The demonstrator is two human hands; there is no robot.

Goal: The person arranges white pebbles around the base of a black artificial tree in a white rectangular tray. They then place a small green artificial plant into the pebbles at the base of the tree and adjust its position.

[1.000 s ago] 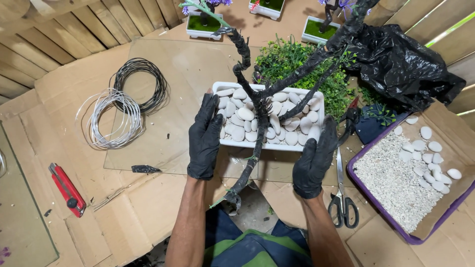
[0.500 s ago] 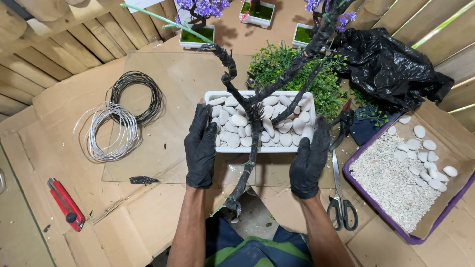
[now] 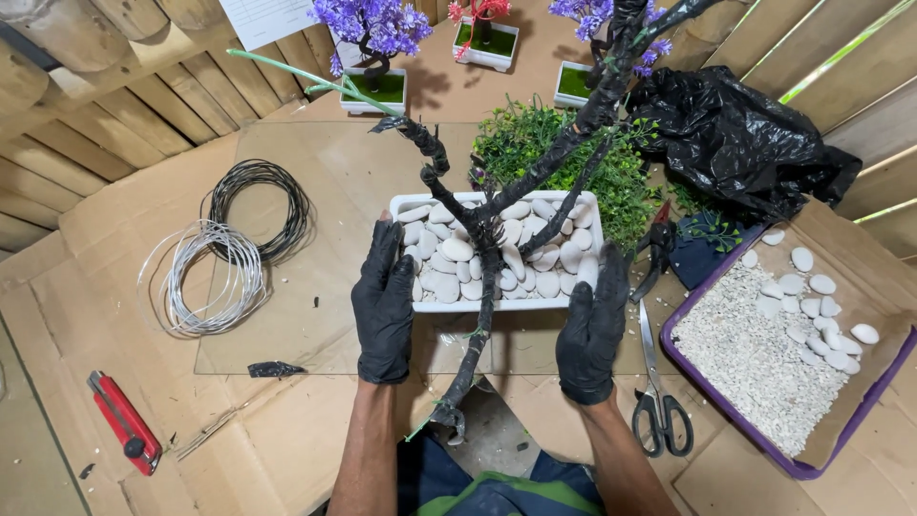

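Head camera view, looking down at two hands in matte black gloves. Left hand (image 3: 384,304) lies flat with fingers extended along the left end of a white rectangular planter tray (image 3: 497,304), pressing against its side wall. Right hand (image 3: 594,330) mirrors it on the tray's right end, fingers straight and together; both palms brace the tray between them rather than curling around it. Smooth, rounded white pebbles (image 3: 449,250) fill the tray. Between the hands, a gnarled artificial tree trunk (image 3: 485,287) wrapped in crinkled black tape crosses over the tray's near edge, its root end down near the person's lap, its forked branches reaching up and away past the tray. Under the tray lies a flat brown cardboard sheet (image 3: 325,191). Just beyond the tray sits a bushy clump of green plastic foliage (image 3: 535,148). Right of the right hand lie steel scissors (image 3: 659,401) with black handles, then a purple-rimmed box (image 3: 783,459) holding fine white gravel and more pebbles, and a crumpled glossy black plastic bag (image 3: 745,143) farther off. Left of the left hand rest a coil of black wire (image 3: 260,205) and a coil of silvery wire (image 3: 205,277), with a red utility knife (image 3: 122,422) well apart. Farthest away stand small potted trees with purple blossoms (image 3: 374,24).
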